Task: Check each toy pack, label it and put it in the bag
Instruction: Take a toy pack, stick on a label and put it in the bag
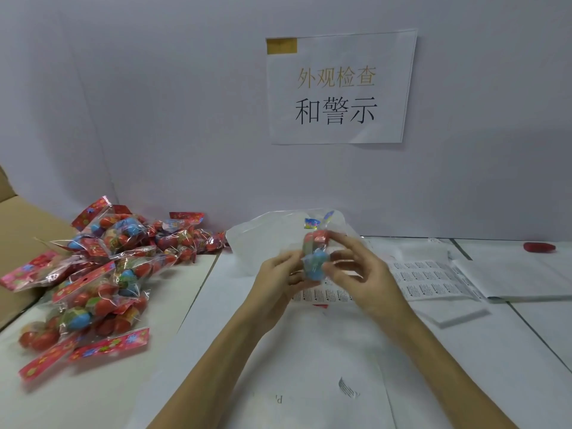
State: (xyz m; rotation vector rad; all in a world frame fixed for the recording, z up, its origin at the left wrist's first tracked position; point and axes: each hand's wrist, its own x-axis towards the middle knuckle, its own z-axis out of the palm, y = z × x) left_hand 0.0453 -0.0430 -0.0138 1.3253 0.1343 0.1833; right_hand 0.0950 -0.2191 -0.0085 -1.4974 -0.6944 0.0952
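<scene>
From the head camera, both hands meet above the middle of the white table and hold one toy pack upright between them. The left hand curls its fingers round the pack's left side. The right hand pinches the right side with thumb and fingertips, its other fingers loosely spread. Behind the pack lies a clear plastic bag. A pile of toy packs lies at the left, beside a cardboard box. Label sheets lie just right of the hands. A paper sign hangs on the wall.
</scene>
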